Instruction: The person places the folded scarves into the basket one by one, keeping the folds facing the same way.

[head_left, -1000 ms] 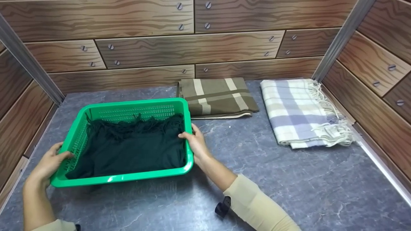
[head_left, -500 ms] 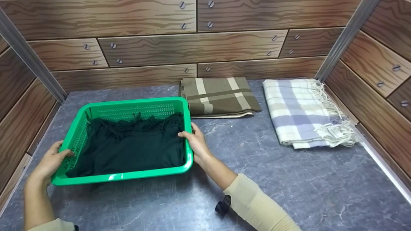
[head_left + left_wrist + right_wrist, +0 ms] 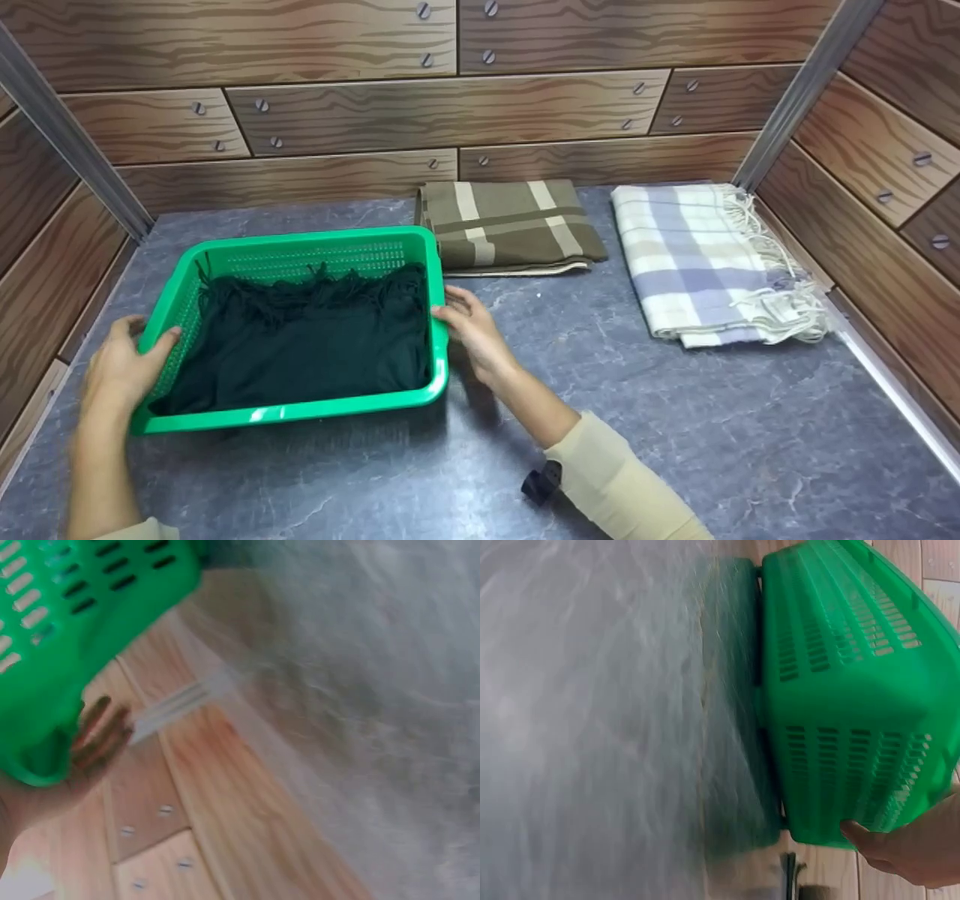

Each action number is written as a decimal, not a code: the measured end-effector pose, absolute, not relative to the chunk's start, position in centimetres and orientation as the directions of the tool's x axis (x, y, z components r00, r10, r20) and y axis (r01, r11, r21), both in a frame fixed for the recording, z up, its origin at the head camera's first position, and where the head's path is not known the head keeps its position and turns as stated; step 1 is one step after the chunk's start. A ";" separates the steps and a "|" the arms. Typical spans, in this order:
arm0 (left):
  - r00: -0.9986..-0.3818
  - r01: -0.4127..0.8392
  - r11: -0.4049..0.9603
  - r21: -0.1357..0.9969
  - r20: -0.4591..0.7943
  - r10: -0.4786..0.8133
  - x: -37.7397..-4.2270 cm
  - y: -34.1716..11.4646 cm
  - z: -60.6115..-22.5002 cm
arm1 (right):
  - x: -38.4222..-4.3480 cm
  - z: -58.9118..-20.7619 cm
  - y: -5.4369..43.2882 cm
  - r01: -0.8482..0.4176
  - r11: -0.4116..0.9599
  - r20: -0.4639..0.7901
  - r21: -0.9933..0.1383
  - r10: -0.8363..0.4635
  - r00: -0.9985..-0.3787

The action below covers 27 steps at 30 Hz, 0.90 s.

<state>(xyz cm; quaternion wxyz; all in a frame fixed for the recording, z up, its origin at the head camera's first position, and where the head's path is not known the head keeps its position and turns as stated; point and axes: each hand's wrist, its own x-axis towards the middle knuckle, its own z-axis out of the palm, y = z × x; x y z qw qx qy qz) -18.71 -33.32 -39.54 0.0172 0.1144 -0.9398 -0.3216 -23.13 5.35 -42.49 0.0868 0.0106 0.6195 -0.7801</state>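
Note:
A green plastic basket with perforated walls stands at the left of the table, a folded black fringed scarf lying in it. At its left rim is my left hand, thumb over the inner side and fingers outside; the left wrist view shows those fingers spread fairly straight beside the rim. On the other side, my right hand has its thumb at the right rim and its fingers loosely extended along the outer wall. In the right wrist view, a fingertip lies at the basket's side wall.
Behind the basket's right corner lies a folded brown cloth with cream stripes. Farther right is a folded white and lavender plaid scarf with fringe. Wood-patterned walls border the marbled grey table at the back and sides.
My right thumb has come back from inside the rim to its edge, and that hand has shifted right. My left hand's hold has loosened, its thumb lifted. The basket has barely moved.

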 end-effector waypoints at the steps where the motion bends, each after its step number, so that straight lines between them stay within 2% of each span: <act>1: -0.971 -0.197 0.773 0.603 -0.011 -0.239 -18.7 -32.6 -39.1 | -23.1 -42.3 5.7 0.139 -0.242 -0.113 -0.960 -0.120 -0.986; 6: -0.949 -0.094 0.772 0.629 0.179 -0.261 -18.7 -28.0 -36.6 | -23.3 -41.5 7.8 0.121 -0.314 -0.098 -0.942 -0.088 -0.991; 12: -0.917 0.102 0.750 0.654 0.353 -0.183 -18.6 -21.4 -34.9 | -23.6 -40.7 10.2 0.096 -0.363 -0.098 -0.927 -0.014 -0.995; 19: -0.940 0.150 0.767 0.623 0.332 -0.086 -18.9 -15.4 -34.9 | -24.1 -40.5 12.2 0.104 -0.408 -0.129 -0.907 0.033 -0.991; 27: -0.952 0.183 0.729 0.659 0.305 -0.037 -19.3 -11.0 -35.5 | -24.3 -40.6 13.7 0.123 -0.400 -0.159 -0.908 0.059 -0.985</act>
